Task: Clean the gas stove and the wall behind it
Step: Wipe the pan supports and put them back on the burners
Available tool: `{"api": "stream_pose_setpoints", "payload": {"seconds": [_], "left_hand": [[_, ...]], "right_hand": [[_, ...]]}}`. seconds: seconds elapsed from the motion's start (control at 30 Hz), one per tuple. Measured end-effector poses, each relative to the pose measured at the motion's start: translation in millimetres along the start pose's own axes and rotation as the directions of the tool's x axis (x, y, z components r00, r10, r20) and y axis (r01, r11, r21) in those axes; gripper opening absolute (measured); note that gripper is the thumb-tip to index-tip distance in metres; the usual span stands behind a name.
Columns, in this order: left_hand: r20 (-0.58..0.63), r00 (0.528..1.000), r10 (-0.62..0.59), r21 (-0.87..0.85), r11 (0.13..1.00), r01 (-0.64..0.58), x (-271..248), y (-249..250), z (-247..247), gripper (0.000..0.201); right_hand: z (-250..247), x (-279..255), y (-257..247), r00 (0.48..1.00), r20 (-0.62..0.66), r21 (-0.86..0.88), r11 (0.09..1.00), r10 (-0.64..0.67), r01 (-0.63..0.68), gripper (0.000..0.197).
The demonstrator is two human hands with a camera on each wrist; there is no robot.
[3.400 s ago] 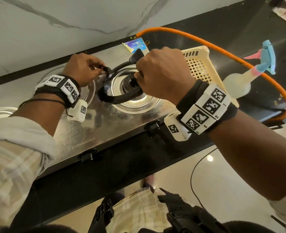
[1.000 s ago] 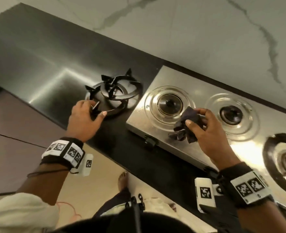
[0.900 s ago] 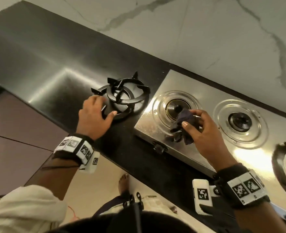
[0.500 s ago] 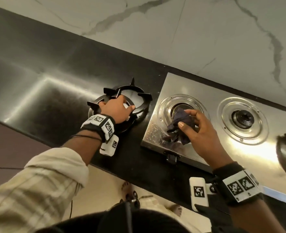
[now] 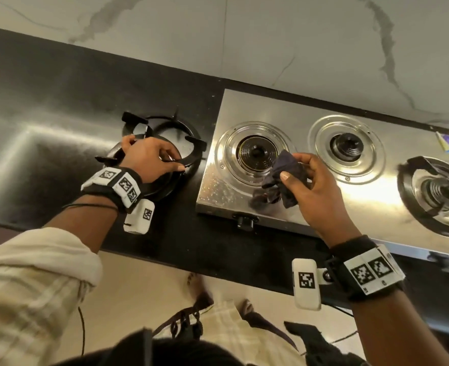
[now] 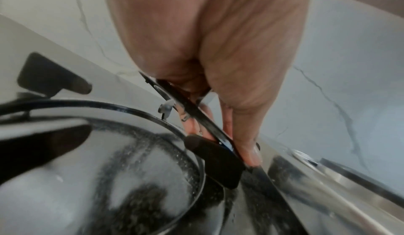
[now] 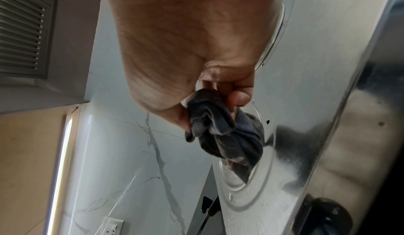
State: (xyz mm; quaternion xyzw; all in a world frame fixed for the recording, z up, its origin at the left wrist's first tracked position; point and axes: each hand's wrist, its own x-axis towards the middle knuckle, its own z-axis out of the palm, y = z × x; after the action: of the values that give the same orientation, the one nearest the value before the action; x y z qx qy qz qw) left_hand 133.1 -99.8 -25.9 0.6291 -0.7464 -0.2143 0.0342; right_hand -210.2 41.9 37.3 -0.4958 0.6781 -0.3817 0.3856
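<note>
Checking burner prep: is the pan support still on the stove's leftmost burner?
No, the leftmost burner is bare; the pan supports lie on the counter.

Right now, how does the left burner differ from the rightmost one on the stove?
The left burner is bare, with no pan support; the rightmost burner has its black pan support around it. The right hand holds the dark cloth beside the left burner; nothing touches the rightmost burner. Both sit in round steel drip rings on the stove top.
</note>
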Motion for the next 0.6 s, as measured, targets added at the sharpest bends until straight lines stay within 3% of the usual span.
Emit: {"api": "stream_pose_setpoints", "payload": {"seconds": [0.2, 0.37, 0.6], "left_hand": [[-0.072, 0.99, -0.118, 0.085, 0.989, 0.124, -20, 11, -11, 0.021], [-0.073, 0.977, -0.203, -0.057, 0.978, 0.199, -55, 24, -21, 0.019], [-0.322, 0.93, -0.179, -0.154, 0.979, 0.135, -119, 64, -49, 0.04]], "right_hand": [[-33, -10, 5, 0.997, -0.022, 0.013, 0.997, -0.074, 0.075, 0.034], [-62, -31, 25, 0.993, -0.019, 0.017, 0.993, -0.116, 0.117, 0.033], [-93, -61, 54, 0.987, -0.032, 0.016, 0.987, -0.159, 0.16, 0.038]]}}
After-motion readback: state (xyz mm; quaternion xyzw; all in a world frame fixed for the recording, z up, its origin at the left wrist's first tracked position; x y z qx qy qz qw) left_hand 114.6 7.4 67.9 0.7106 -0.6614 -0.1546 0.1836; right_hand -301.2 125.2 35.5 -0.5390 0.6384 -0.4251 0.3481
